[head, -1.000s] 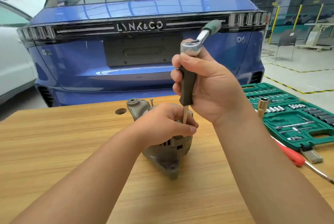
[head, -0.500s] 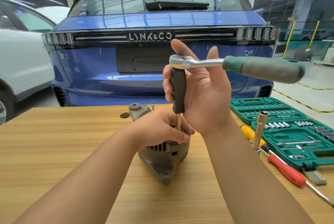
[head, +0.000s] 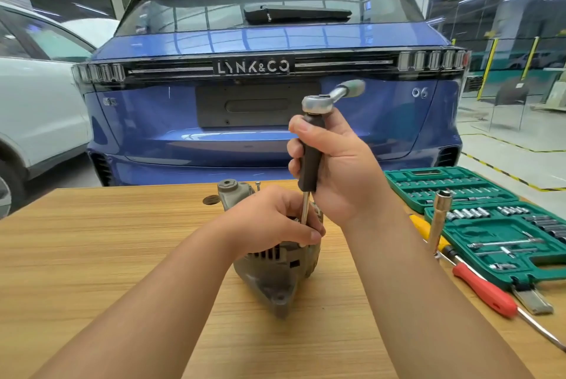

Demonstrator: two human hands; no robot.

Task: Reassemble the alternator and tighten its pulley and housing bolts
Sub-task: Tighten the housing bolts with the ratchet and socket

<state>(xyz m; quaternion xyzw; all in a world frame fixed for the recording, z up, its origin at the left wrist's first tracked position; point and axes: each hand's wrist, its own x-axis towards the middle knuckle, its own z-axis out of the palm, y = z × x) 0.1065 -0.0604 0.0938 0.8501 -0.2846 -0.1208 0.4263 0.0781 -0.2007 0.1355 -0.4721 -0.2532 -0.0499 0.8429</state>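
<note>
Under left hand fingers sits alternator.

A wooden table carries the grey alternator at its middle. At the right edge lie an open green socket case, a red screwdriver and a yellow-handled one (partly hidden by an arm).

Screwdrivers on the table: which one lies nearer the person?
The red-handled screwdriver; the yellow-handled screwdriver lies farther back, beside the green socket case.
</note>
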